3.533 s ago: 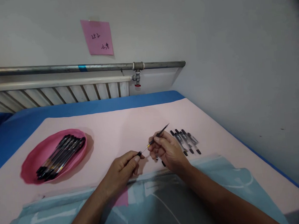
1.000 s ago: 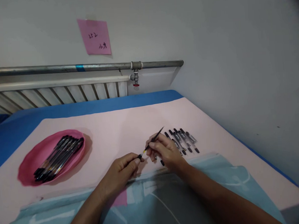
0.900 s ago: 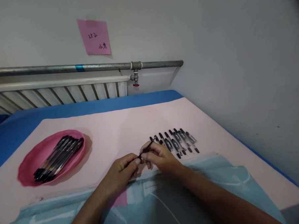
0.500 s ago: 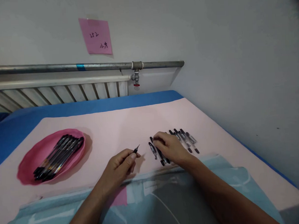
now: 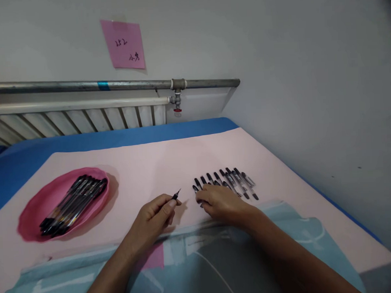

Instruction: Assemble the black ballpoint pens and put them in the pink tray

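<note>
My left hand (image 5: 155,213) is closed around a black pen (image 5: 176,195) whose pointed tip sticks out past my thumb toward the upper right. My right hand (image 5: 221,202) rests fingers-down on the near ends of a row of several black-and-clear pens (image 5: 227,182) laid side by side on the pale pink sheet (image 5: 170,160). Its fingers are curled over the leftmost pens, and what they grip is hidden. At the left, a pink oval dish (image 5: 30,210) holds a bundle of several black pens (image 5: 73,203).
A light blue cloth (image 5: 194,267) covers the near edge under my forearms. Blue table covering (image 5: 101,140) borders the pink sheet at the back. A radiator (image 5: 74,119) and metal pipe (image 5: 115,85) run along the wall, under a pink note (image 5: 123,44). A wall closes the right side.
My right hand let go of the thin refill it pushed into the pen and came down on the row of pens. My left hand still holds the pen, whose tip shows.
</note>
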Motion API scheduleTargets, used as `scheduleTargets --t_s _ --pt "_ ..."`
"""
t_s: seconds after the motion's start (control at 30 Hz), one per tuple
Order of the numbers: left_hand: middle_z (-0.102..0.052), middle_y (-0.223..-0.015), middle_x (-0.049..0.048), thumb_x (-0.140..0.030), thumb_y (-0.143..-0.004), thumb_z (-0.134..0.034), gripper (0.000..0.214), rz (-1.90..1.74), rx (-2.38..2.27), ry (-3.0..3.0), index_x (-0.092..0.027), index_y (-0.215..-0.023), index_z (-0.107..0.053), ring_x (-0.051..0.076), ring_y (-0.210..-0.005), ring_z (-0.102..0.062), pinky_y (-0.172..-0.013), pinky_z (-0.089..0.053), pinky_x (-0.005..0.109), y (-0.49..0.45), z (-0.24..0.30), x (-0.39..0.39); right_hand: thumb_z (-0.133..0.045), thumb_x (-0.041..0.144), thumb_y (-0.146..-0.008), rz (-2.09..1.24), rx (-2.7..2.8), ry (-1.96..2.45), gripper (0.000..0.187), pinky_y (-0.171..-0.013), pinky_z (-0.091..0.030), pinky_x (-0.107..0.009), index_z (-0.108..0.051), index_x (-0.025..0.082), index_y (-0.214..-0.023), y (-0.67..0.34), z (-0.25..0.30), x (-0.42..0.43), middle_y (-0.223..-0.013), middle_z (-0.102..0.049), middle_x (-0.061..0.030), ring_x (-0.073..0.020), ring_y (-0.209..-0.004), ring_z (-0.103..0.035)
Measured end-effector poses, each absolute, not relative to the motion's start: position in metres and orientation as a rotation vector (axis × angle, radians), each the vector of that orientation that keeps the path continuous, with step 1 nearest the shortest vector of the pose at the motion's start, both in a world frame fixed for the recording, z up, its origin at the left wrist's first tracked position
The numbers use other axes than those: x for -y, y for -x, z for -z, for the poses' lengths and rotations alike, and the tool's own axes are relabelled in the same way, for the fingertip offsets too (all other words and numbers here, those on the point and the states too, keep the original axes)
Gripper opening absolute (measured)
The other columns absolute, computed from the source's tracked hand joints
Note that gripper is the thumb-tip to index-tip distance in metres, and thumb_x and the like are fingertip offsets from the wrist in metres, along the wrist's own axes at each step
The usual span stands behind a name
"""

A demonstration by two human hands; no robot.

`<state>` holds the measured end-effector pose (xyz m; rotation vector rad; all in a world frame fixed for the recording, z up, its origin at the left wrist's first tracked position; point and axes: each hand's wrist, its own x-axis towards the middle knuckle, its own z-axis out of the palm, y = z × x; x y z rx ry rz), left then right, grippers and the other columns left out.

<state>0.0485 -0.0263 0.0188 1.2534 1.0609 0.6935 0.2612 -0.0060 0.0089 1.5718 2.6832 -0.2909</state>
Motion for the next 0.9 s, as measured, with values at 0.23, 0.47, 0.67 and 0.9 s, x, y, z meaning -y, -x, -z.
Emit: scheduleTargets --t_s 0.23,0.47,0.67,0.9 --pt "-0.039 -0.056 -0.0054 -0.048 -0.08 -0.048 0.036 -0.703 -1.066 -1.243 -0.016 -0.087 -0.059 0.006 -0.048 -0.029 -0.047 -0.021 0.019 -0.048 -0.013 0.024 -0.044 0.011 -0.078 0.241 -2.65 -1.565 0.015 -0.057 -0.025 -0.026 -0.058 0.016 -0.08 -0.258 -0.005 0.005 -0.084 -0.058 -0.005 -0.0144 -0.072 -0.05" --pt "-0.04 -0.055 -0.0053 -0.049 -0.08 -0.048 0.036 -0.702 -1.063 -1.271 -0.016 -0.087 -0.06 0.006 -0.049 -0.031 -0.047 -0.021 0.019 -0.047 -0.006 0.023 -0.045 0.012 -0.079 0.158 -2.644 -1.528 0.013 -0.055 -0.025 -0.026 -0.058 0.015 -0.08 -0.254 -0.004 0.008 -0.085 -0.058 -0.0061 -0.0148 -0.069 -0.051" --pt "-0.039 -0.056 -0.0052 -0.05 -0.08 -0.048 0.037 -0.687 -1.058 -1.285 -0.016 -0.086 -0.059 0.007 -0.049 -0.031 -0.046 -0.021 0.019 -0.046 -0.002 0.022 -0.043 0.011 -0.08 0.146 -2.664 -1.54 0.013 -0.058 -0.029 -0.027 -0.055 0.014 -0.077 -0.253 0.0 0.01 -0.085 -0.056 -0.0072 -0.015 -0.071 -0.05" --pt "-0.036 -0.055 -0.0064 -0.049 -0.081 -0.046 0.035 -0.661 -1.058 -1.352 -0.017 -0.083 -0.058 0.007 -0.049 -0.029 -0.048 -0.022 0.02 -0.047 -0.007 0.024 -0.044 0.016 -0.083 0.706 -2.939 -1.754 0.012 -0.068 -0.037 -0.025 -0.055 0.014 -0.087 -0.247 -0.014 0.007 -0.087 -0.059 -0.0065 -0.0144 -0.078 -0.051"
